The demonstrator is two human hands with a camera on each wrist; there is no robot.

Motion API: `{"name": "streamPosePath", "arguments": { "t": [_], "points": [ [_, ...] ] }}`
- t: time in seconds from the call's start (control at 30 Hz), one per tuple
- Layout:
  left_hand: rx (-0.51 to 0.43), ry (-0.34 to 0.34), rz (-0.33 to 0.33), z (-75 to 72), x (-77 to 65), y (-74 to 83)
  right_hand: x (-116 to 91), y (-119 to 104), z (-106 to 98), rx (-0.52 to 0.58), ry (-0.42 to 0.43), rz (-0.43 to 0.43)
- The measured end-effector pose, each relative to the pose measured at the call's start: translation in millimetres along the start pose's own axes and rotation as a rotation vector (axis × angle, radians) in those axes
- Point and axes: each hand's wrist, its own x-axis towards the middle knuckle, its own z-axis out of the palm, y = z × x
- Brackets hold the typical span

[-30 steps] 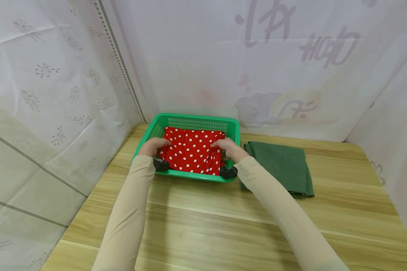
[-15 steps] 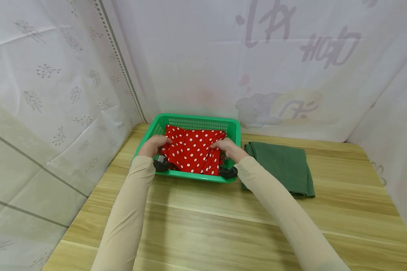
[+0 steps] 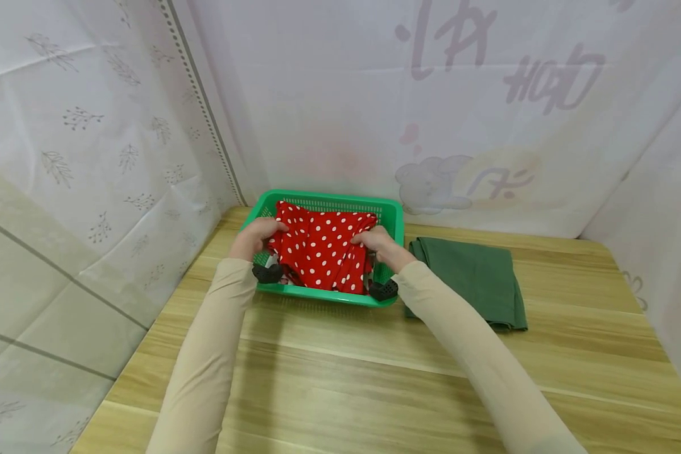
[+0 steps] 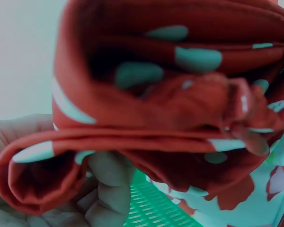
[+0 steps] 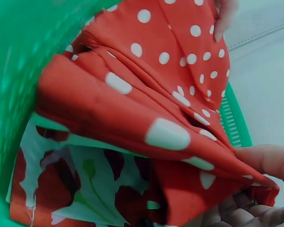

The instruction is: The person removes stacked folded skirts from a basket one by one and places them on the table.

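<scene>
A folded red cloth with white polka dots (image 3: 329,246) is raised in the green plastic basket (image 3: 335,296). On its left side my left hand (image 3: 256,236) grips the edge, thumb on top and fingers beneath. My right hand (image 3: 381,244) pinches the right side, bunching it into creases. The left wrist view shows the folded layers of the dotted cloth (image 4: 146,109) end-on, with curled fingers (image 4: 109,179) under them. Below the red cloth, a white cloth with a red and green print (image 5: 97,182) lies in the basket, mostly hidden.
A folded dark green cloth (image 3: 473,284) lies on the wooden table (image 3: 340,378) just right of the basket. White printed curtains (image 3: 329,107) hang behind and to the left of the table. A black wrist camera (image 3: 383,290) overlaps the basket's front rim.
The dotted cloth has risen, its left side most, along with my left hand. More of the basket's contents show under its lower left corner. My right hand has barely moved.
</scene>
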Motion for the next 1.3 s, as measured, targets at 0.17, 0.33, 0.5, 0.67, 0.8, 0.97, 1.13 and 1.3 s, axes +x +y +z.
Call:
{"name": "streamPosePath", "arguments": {
  "t": [0.17, 0.33, 0.5, 0.67, 0.8, 0.97, 1.13, 1.3],
  "points": [
    [-0.055, -0.013, 0.031, -6.1, -8.1, 7.3, -6.2, -6.5, 0.8, 0.046, -0.007, -0.021],
    [-0.087, -0.036, 0.048, -8.7, -12.4, 13.0, -11.8, -11.7, -0.4, -0.005, 0.038, -0.071],
    [-0.104, -0.034, 0.045, -5.8, -12.6, 16.2, -16.0, -14.4, -3.6, -0.11, 0.096, -0.118],
    [-0.121, -0.029, 0.047, -2.7, -13.8, 18.7, -18.7, -19.2, -10.4, -0.069, 0.081, -0.12],
    [-0.137, -0.033, 0.055, -1.6, -17.3, 23.2, -21.2, -25.0, -20.9, -0.021, 0.055, -0.137],
    [-0.196, -0.06, 0.092, 6.0, -25.3, 35.1, -31.0, -31.2, -41.0, 0.016, 0.058, -0.172],
    [-0.252, -0.115, 0.158, 16.5, -28.8, 42.9, -47.6, -35.0, -64.0, -0.005, 0.089, -0.222],
    [-0.258, -0.145, 0.164, 38.0, -41.1, 54.5, -63.7, -34.2, -89.3, 0.013, 0.108, -0.244]
  ]
}}
